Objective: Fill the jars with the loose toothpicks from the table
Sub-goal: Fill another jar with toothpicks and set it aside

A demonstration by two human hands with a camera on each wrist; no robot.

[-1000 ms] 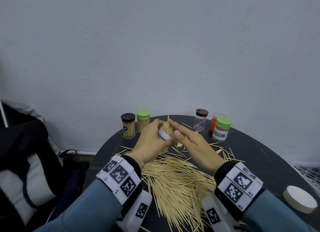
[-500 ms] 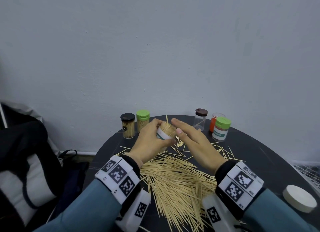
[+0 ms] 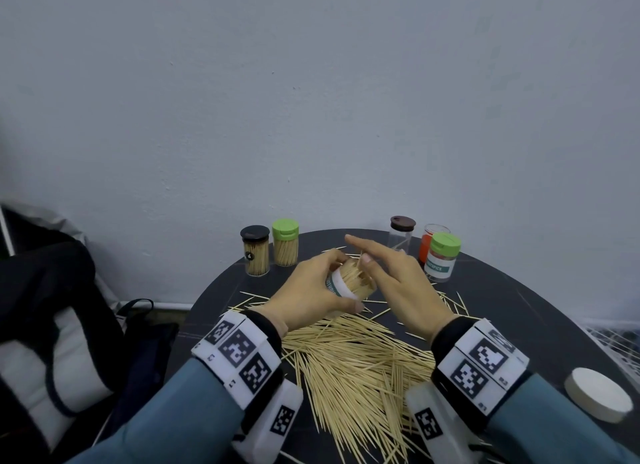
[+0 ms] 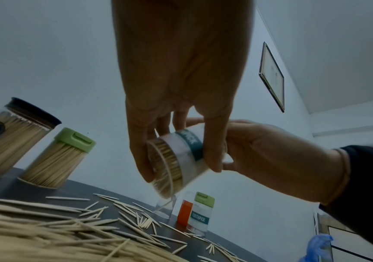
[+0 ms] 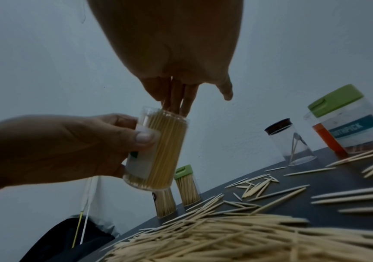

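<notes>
Raised, the right hand (image 3: 398, 283) fingers now press toothpicks into the jar (image 3: 349, 283) the left hand (image 3: 308, 294) grips.

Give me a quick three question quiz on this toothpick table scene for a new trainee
1. True or false: the left hand holds the open toothpick jar lifted off the table.
2. What are the right hand fingers doing?
A. Pressing toothpick ends at the jar mouth
B. Screwing on a lid
C. Resting on the table
3. Fill in: the brown-lidded jar holds only a ___ toothpicks.

Key: 1 true; 2 A; 3 few.
</notes>
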